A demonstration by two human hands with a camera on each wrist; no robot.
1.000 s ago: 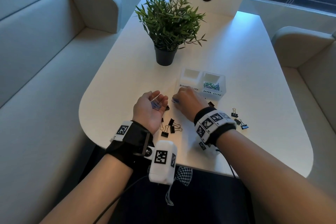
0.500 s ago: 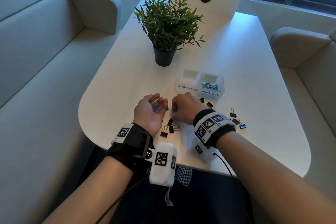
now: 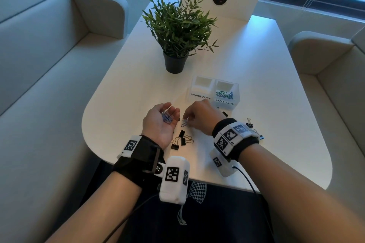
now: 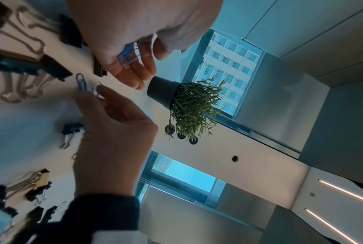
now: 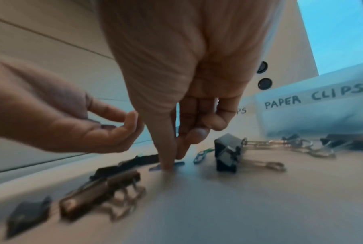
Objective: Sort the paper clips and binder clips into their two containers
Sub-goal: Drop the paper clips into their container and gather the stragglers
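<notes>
White table point(image 3: 256, 65). Potted plant point(image 3: 177, 25) lies beyond the PAPER CLIPS container point(image 3: 225, 102), and the BINDER CLIPS container point(image 3: 199, 95) touches its left wall. Nearer than that container: left hand point(image 3: 160, 124), palm up, loosely cupped; right hand point(image 3: 201, 116), fingertips down; black binder clips point(image 3: 182, 138) nearer still. Blue paper clips point(image 3: 166, 118) rest in the left palm; the right thumb and forefinger pinch a single blue clip point(image 3: 184, 124) on the table.

Left half of surface point(image 3: 122, 100) bare: wide way in there. Btwn left hand point(image 3: 160, 124) & right hand point(image 3: 201, 116) only a narrow gap, w/ a blue paper clip point(image 3: 184, 124) in it. Toward near edge, black binder clips point(image 3: 182, 139) bar a low approach; stray binder clips point(image 3: 249, 123) lie right of the right wrist. Plant pot point(image 3: 175, 63) stands beyond left hand, leaves spreading wide. Containers point(image 3: 199, 95) sit just past right hand; far-right surface free.
</notes>
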